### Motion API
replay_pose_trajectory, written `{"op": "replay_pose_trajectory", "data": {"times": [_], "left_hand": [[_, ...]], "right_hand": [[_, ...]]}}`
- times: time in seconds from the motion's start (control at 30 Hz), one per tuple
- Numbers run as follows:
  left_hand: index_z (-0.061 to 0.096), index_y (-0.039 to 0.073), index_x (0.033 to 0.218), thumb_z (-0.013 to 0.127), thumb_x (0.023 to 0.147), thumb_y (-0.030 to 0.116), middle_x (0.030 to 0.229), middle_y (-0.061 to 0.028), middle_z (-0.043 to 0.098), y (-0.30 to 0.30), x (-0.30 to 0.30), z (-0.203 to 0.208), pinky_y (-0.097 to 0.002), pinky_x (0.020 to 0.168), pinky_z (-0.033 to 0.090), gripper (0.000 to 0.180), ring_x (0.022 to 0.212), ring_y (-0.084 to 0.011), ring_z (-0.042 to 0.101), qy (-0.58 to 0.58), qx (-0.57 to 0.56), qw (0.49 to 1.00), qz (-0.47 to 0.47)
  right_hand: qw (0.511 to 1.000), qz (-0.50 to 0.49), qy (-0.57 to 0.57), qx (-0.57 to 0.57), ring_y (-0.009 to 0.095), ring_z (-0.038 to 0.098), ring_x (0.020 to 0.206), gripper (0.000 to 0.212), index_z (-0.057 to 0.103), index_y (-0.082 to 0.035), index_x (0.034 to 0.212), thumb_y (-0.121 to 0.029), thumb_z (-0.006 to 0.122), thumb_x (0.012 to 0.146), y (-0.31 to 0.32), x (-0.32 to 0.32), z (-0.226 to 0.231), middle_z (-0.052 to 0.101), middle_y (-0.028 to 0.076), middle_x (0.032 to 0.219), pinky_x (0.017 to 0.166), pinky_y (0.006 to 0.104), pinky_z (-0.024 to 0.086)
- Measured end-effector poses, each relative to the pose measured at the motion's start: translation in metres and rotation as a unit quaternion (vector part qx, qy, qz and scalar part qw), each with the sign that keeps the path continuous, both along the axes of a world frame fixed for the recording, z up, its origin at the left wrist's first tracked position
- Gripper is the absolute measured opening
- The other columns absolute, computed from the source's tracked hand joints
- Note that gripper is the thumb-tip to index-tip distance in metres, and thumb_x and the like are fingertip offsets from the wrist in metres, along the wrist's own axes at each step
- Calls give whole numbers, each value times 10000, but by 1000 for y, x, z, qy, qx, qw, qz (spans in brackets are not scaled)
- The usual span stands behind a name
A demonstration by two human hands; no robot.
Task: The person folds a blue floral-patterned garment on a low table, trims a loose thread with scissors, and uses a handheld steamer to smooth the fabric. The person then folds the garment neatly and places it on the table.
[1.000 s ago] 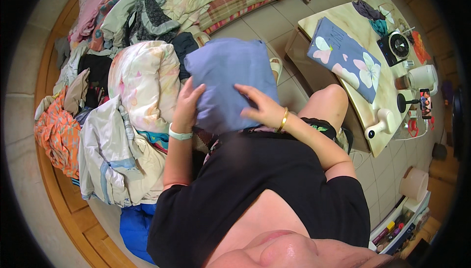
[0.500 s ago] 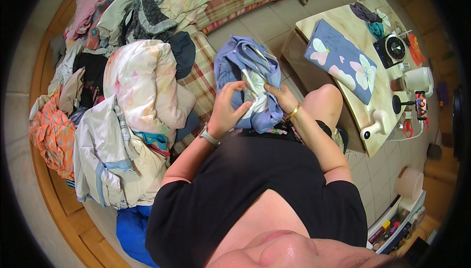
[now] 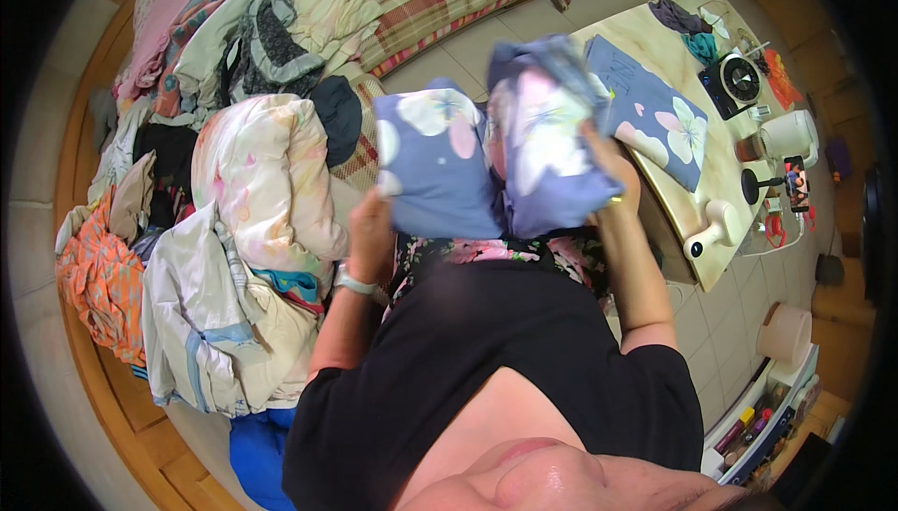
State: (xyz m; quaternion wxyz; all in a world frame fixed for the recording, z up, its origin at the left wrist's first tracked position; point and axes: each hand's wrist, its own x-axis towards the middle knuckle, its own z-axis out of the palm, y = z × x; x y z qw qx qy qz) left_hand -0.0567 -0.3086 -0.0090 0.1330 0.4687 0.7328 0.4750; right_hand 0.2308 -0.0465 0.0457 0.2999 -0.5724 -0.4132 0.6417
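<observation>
Between my hands, above my lap, is a blue-violet floral cloth (image 3: 435, 184) with large white and pink flowers. It spreads in two thick panels, side by side like an opened book, and the right one is smeared by motion. My left hand (image 3: 369, 224) grips the left panel's outer edge, fingers closed on it. At the outer side of the right panel, my right hand (image 3: 613, 177) holds on, with part of its fingers behind the cloth. A matching folded floral cloth (image 3: 669, 123) lies flat on the marble-topped table (image 3: 716, 249) to the right.
Heaped on the left are a pale floral quilt (image 3: 257, 160), a white garment (image 3: 182, 301), an orange patterned cloth (image 3: 101, 277) and several other clothes. A white handheld device (image 3: 716, 226), a phone on a stand (image 3: 796, 184) and a black round-faced device (image 3: 734, 86) sit on the table.
The bunched cloth has been opened out into two panels. My left hand has moved left and down to its outer edge, while my right hand has moved right with the other panel.
</observation>
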Motion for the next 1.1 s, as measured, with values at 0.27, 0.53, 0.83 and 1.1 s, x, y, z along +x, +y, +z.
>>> {"op": "replay_pose_trajectory", "data": {"times": [0.27,0.53,0.83,1.1], "left_hand": [[627,-45,1163,479,1036,76,948,-171,668,-67,-48,30,-343,792,499,229,841,-227,621,94,33,984,148],[562,-21,1283,591,974,104,1019,-261,679,-57,-47,1,-438,805,513,335,938,-412,665,28,-199,979,35],[525,-46,1390,628,993,265,1296,-246,635,84,-91,-22,-380,1042,465,515,1204,-331,622,74,-95,992,-24],[700,-14,1162,654,962,412,1045,-260,718,112,-114,-63,-391,911,517,473,1021,-375,697,-6,-264,963,-51]], "right_hand": [[973,-12,217,77,219,711,956,476,609,3,1297,-383,618,1019,30,203,-7,719,108,1112,857,352,569],[740,341,-553,173,376,691,865,328,680,0,1046,-306,656,934,24,250,-106,728,204,917,794,471,521],[786,217,-289,502,343,639,1118,294,697,-33,1158,-243,583,985,89,114,-37,694,156,1186,982,384,493],[836,337,-305,308,338,660,1043,381,716,-60,1211,-298,686,916,128,96,-82,708,207,1077,961,385,498]]}}
